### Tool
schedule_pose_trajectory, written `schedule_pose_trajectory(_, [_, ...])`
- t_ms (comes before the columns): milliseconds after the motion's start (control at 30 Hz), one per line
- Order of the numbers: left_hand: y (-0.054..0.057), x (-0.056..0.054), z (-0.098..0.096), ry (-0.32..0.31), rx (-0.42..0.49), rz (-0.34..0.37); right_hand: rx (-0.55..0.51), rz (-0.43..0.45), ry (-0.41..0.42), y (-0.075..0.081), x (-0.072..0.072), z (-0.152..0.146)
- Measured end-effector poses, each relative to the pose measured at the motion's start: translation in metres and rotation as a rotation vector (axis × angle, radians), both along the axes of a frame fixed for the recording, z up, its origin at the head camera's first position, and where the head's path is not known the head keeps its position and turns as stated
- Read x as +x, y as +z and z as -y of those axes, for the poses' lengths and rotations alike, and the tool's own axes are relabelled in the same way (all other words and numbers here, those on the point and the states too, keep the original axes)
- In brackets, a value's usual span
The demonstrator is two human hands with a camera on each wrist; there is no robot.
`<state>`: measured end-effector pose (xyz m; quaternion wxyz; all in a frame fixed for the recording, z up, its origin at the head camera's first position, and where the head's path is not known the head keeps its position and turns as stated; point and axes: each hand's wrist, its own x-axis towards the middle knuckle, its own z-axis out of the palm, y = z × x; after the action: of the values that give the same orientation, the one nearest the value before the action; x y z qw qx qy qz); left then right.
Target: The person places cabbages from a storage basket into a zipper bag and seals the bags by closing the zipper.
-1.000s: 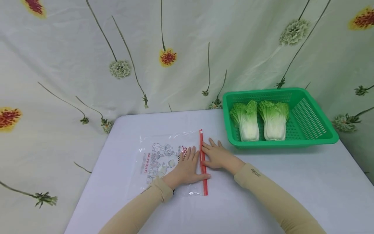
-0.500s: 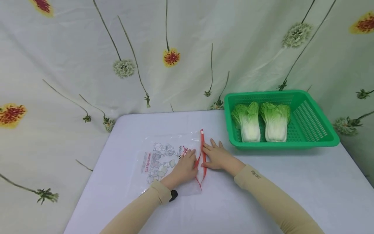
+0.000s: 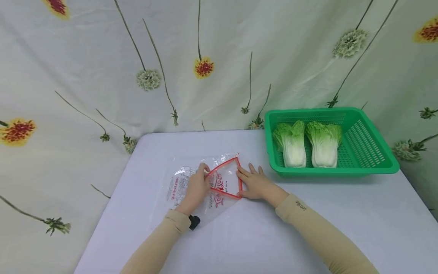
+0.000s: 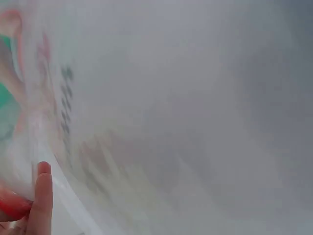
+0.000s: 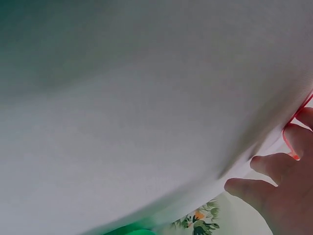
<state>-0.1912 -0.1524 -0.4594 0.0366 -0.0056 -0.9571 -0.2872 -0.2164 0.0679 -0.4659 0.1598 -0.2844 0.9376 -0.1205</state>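
Observation:
A clear zip bag [image 3: 202, 217] with printed cartoon figures and a red zip edge lies on the white table, its mouth spread apart toward the right. My left hand [image 3: 196, 187] pinches the upper red edge and holds it lifted and pulled left. In the left wrist view a finger [image 4: 43, 196] and the red strip show at the lower left, with the clear film across the picture. My right hand [image 3: 254, 183] presses the lower red edge onto the table with fingers spread. The right wrist view has these fingers [image 5: 274, 166] at the red strip.
A green plastic basket [image 3: 337, 171] stands at the back right, beyond my right hand. Two napa cabbages, one on the left [image 3: 294, 152] and one on the right [image 3: 324, 151], lie in its left part. A flowered curtain [image 3: 226, 95] hangs behind the white table [image 3: 267, 239].
My left hand has gone from lying flat on the bag to pinching the upper red edge and drawing it left, so the mouth has opened. The right hand has stayed in place.

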Motion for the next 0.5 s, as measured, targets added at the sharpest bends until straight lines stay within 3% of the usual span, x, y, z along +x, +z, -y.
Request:
schedule_pose_trajectory(167, [0.011, -0.004, 0.002, -0.06, -0.256, 0.014, 0.017, -0.018, 0.002, -0.001, 0.001, 0.0])
schedule_pose_trajectory(300, [0.023, -0.004, -0.005, -0.106, -0.385, 0.045, 0.014, -0.025, 0.003, -0.001, 0.001, 0.0])
schedule_pose_trajectory(367, [0.03, -0.004, -0.01, -0.123, -0.405, 0.069, -0.008, -0.029, 0.008, 0.001, 0.001, 0.001])
schedule_pose_trajectory(500, [0.042, 0.001, -0.02, -0.171, -0.329, 0.102, -0.099, -0.048, 0.016, 0.004, 0.0, 0.001])
